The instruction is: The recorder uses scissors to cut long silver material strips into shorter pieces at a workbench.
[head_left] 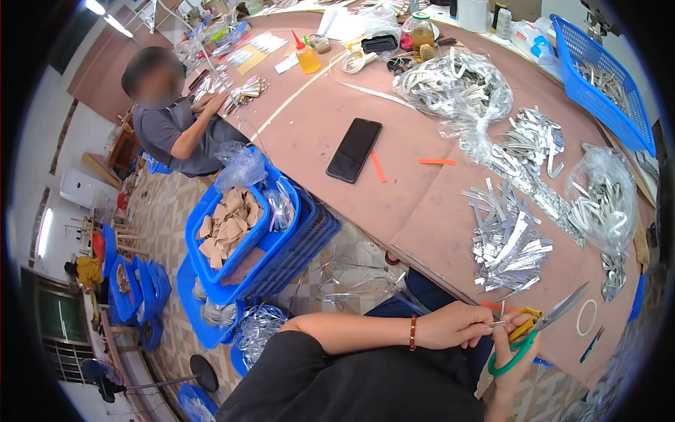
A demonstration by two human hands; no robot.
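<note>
My left hand [455, 325], with a beaded bracelet at the wrist, is at the table's near edge. Its fingers pinch the end of a small silvery strip [497, 324]. Close against it, my right hand [508, 362] holds scissors [560, 308], their blades pointing up and right. A green loop shows on the scissors, and a yellow handle-like part [524, 325] lies by the fingers; whether both belong to one tool I cannot tell. Beyond the hands lies a loose pile of silvery strips [508, 243]. An orange strip [500, 307] lies just behind my fingers.
A black phone [354, 150] lies mid-table. Clear bags of strips [460, 84] [606, 200] and a blue basket [610, 91] stand to the right. Stacked blue baskets [281, 253] with tan pieces stand left of the table. A co-worker [169, 119] sits at the far left.
</note>
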